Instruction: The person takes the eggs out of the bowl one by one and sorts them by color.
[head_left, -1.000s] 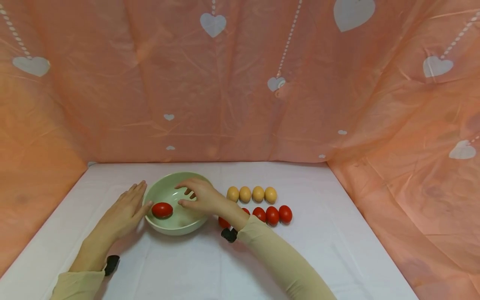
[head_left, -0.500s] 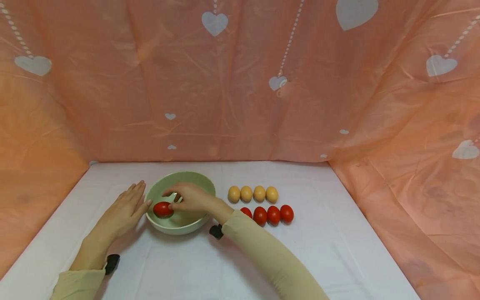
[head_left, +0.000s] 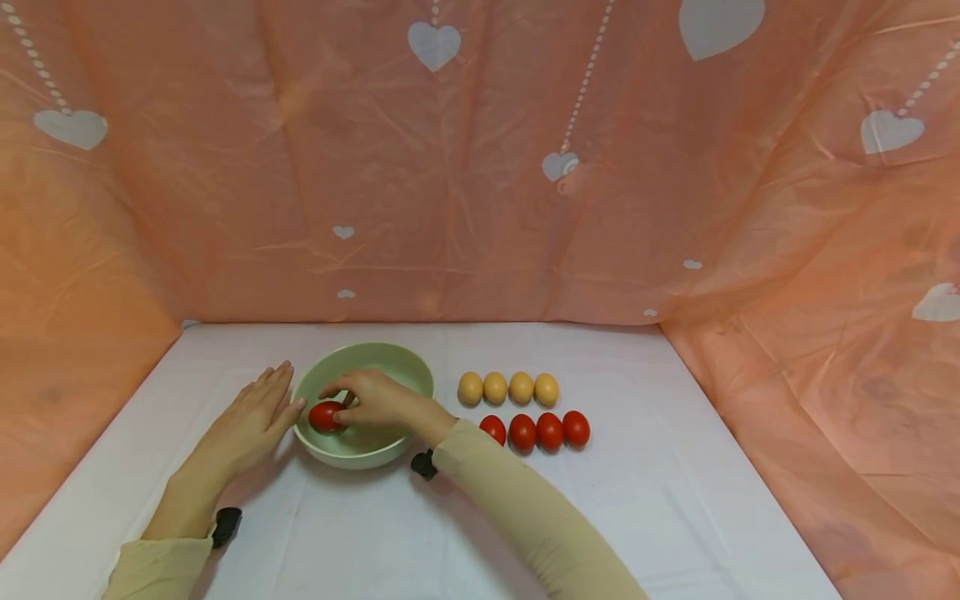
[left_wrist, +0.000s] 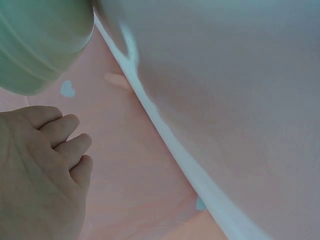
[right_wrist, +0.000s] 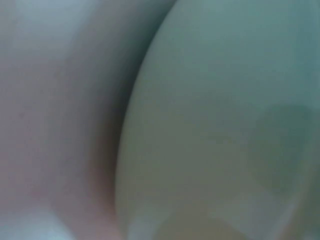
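A pale green bowl (head_left: 375,450) stands on the white-covered table, with one glossy red egg (head_left: 322,417) lying inside near its left wall. My right hand (head_left: 378,400) reaches into the bowl from the right, thumb and fingertips around the right side of that egg. On the left, my left hand (head_left: 251,425) is beside the bowl with its fingers extended and its thumb at the rim. In the left wrist view, the left palm and fingers (left_wrist: 55,127) show below the outside of the bowl (left_wrist: 40,45). The right wrist view is filled mostly by the bowl's outer wall (right_wrist: 200,125).
To the right of the bowl, several yellow-tan eggs (head_left: 495,389) form a row, and nearer to me lies a row of red eggs (head_left: 550,432), partly behind my right sleeve. An orange cloth backdrop (head_left: 480,208) with white hearts encloses the back and sides.
My right hand has moved left and down inside the bowl, from above its middle to the red egg, and its fingers have closed in around it. The left hand stays at the rim.
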